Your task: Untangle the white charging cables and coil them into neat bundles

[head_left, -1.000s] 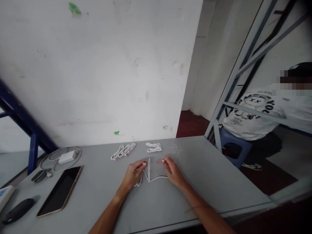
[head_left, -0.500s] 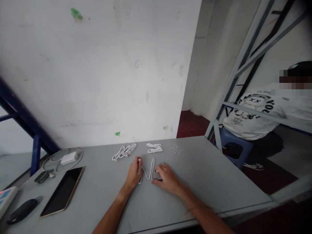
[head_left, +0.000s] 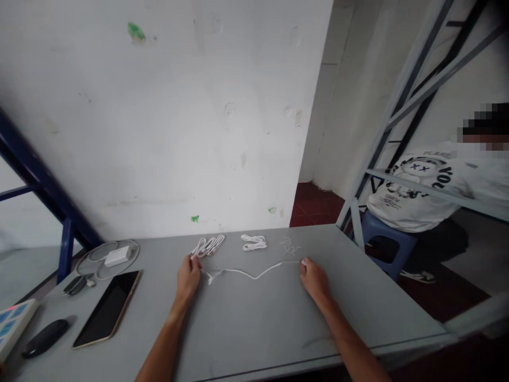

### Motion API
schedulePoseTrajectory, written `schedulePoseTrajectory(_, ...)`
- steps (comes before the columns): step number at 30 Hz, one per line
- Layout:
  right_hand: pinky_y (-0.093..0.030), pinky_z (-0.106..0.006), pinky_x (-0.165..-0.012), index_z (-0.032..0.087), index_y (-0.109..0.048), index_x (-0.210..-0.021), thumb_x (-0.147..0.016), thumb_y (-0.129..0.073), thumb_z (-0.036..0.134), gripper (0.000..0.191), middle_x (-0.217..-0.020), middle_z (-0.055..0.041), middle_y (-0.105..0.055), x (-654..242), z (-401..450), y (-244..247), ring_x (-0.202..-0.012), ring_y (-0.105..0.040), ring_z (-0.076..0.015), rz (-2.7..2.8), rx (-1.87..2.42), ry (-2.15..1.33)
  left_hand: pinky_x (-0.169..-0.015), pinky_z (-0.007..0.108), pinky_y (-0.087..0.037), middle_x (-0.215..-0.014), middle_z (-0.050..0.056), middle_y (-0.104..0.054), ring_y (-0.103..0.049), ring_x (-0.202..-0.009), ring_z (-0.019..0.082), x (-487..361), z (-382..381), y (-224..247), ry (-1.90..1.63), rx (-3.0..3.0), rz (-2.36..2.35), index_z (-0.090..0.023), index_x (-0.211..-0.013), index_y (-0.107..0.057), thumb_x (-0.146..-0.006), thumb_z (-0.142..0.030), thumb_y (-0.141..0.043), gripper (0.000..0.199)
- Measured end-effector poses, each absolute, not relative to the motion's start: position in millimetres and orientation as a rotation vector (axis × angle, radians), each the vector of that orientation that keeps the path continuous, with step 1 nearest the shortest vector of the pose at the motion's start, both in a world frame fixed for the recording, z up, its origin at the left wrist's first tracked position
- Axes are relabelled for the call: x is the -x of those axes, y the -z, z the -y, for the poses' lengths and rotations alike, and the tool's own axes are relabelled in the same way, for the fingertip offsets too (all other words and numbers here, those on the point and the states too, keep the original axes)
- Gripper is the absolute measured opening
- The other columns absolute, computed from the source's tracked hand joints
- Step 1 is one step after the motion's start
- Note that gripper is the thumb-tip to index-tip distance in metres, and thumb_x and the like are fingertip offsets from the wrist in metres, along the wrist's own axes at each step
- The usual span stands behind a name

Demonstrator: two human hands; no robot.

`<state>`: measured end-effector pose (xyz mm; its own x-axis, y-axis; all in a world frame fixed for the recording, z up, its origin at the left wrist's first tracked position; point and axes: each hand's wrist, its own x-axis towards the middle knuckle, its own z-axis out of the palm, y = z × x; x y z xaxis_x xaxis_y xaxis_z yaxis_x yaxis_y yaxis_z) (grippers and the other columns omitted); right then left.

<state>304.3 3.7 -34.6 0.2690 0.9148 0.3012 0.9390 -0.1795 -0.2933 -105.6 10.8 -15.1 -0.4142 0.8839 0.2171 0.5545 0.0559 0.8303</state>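
Observation:
A white cable (head_left: 256, 277) stretches loosely between my two hands above the grey table. My left hand (head_left: 189, 275) is closed on one end of it, just in front of a bundle of white cables (head_left: 209, 245). The other end is pinched in my right hand (head_left: 314, 276). Near the left hand part of the cable is bunched. A second folded white cable bundle (head_left: 254, 242) lies behind the stretched cable, and thin white ties (head_left: 289, 245) are scattered to its right.
On the left of the table (head_left: 238, 329) lie a phone (head_left: 107, 309), a black mouse (head_left: 45, 338), a white adapter (head_left: 118, 256) with its cable, a dark connector (head_left: 75, 285) and a keypad device (head_left: 15, 324). A person (head_left: 421, 185) sits beyond the metal frame.
My hands have moved apart, left hand to the left and right hand to the right. The cable between them has opened from folds into a long wavy line. The view has shifted slightly.

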Motion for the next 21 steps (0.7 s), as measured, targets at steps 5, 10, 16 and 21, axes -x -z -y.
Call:
schedulePoseTrajectory(5, -0.036, -0.029, -0.066, 0.019, -0.063, -0.090, -0.082, -0.053, 0.020, 0.013, -0.083, -0.0116, -0.072, -316, -4, 25, -0.080, -0.066, -0.0251, 1.469, 2.306, 0.048, -0.054, 0.031, -0.042, -0.058, 0.000, -0.057, -0.056, -0.052, 0.021, 132, -14, 19, -1.254, -1.179, -2.100, -0.023, -0.075, -0.053, -0.096, -0.043, -0.037, 0.033)
schedulePoseTrajectory(10, -0.033, -0.028, -0.062, 0.019, -0.064, -0.087, -0.084, -0.050, 0.021, 0.014, -0.080, -0.0092, -0.072, -318, -4, 18, -0.077, -0.066, -0.0233, 1.398, 2.333, 0.009, -0.056, 0.032, -0.042, -0.064, 0.004, -0.064, -0.058, -0.057, 0.023, 141, -15, 18, -1.218, -1.179, -2.172, -0.023, -0.074, -0.056, -0.093, -0.040, -0.042, 0.029)
schedulePoseTrajectory(16, -0.032, -0.027, -0.059, 0.018, -0.063, -0.087, -0.086, -0.045, 0.023, 0.018, -0.079, -0.0090, -0.071, -323, -4, 15, -0.072, -0.064, -0.0216, 1.341, 2.295, -0.004, -0.057, 0.033, -0.043, -0.062, 0.004, -0.064, -0.058, -0.056, 0.024, 141, -15, 15, -1.202, -1.151, -2.169, -0.022, -0.074, -0.059, -0.093, -0.042, -0.040, 0.034)
schedulePoseTrajectory(21, -0.032, -0.027, -0.059, 0.020, -0.062, -0.079, -0.082, -0.047, 0.023, 0.016, -0.072, -0.0074, -0.069, -315, -6, 16, -0.068, -0.061, -0.0209, 1.379, 2.189, -0.023, -0.064, 0.033, -0.044, -0.063, 0.005, -0.064, -0.060, -0.064, 0.025, 126, -14, 9, -1.195, -1.335, -2.148, -0.022, -0.069, -0.060, -0.092, -0.040, -0.043, 0.035)
